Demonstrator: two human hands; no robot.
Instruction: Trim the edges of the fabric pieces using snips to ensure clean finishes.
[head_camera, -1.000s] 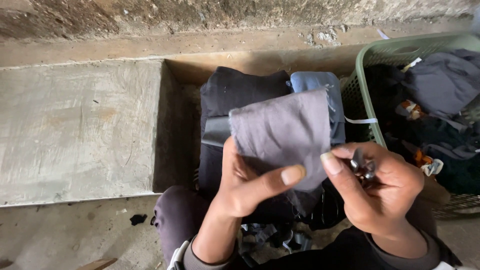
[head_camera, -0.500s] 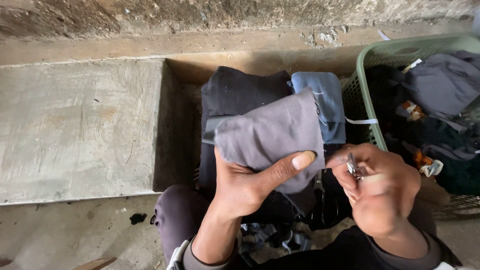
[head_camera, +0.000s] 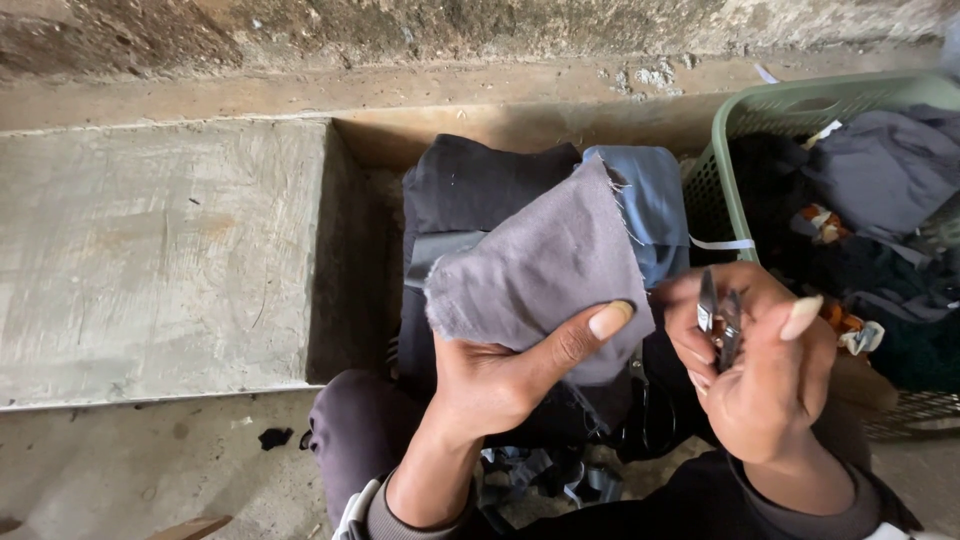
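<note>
Holding a grey fabric piece up in front of the chest, the left hand grips it from below, the thumb pressed across its lower right corner and the fingers hidden behind the cloth. The piece stands tilted, its frayed top corner pointing up and to the right, and it covers part of a stack of folded dark cloth and a folded blue cloth that lie beyond it in a recess beside a concrete slab. The right hand is closed around small metal thread snips, blades pointing up, held just to the right of the fabric's edge and near the left thumb tip; whether the blades touch the cloth cannot be told. Further right stands a green plastic basket filled with dark and grey garments. A rough concrete wall runs along the top.
</note>
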